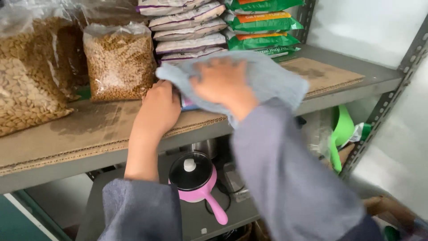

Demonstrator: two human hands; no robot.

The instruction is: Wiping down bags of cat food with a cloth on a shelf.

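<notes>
View from a head cam, looking down at a grey metal shelf unit w/ two arms in grey-blue sleeves reaching in. The right hand (pixel 221 81) lay flat, fingers spread, pressing on a light blue cloth (pixel 267 78); not a closed grip, more a palm-down press, though the hand was motion-blurred. The cloth covered something on the upper shelf, approx. centre of frame, just in front of the stacked bags. The left hand (pixel 159 107) sat just left of the cloth, fingers curled around the edge of a small package (pixel 187 103), mostly hidden under the cloth; only a bit of blue-purple showed, so can't tell what kind it was. The left hand appeared to grip it, thumb side hidden.

The upper shelf (pixel 374 78) was lined w/ brown cardboard sheet (pixel 84 129). At left stood clear plastic bags of brown pellets: a large one (pixel 26 76) at far left and a smaller upright one (pixel 119 62) beside the left hand. Behind the hands, a stack of white and purple bags (pixel 187 27), and to its right a stack of green and orange bags (pixel 261 27).

On the lower shelf, below the arms, sat a small pink pot (pixel 198 180) w/ dark glass lid, white knob and pink handle pointing toward the viewer. At right, below the shelf, a bright green plastic item (pixel 343 129).
</notes>
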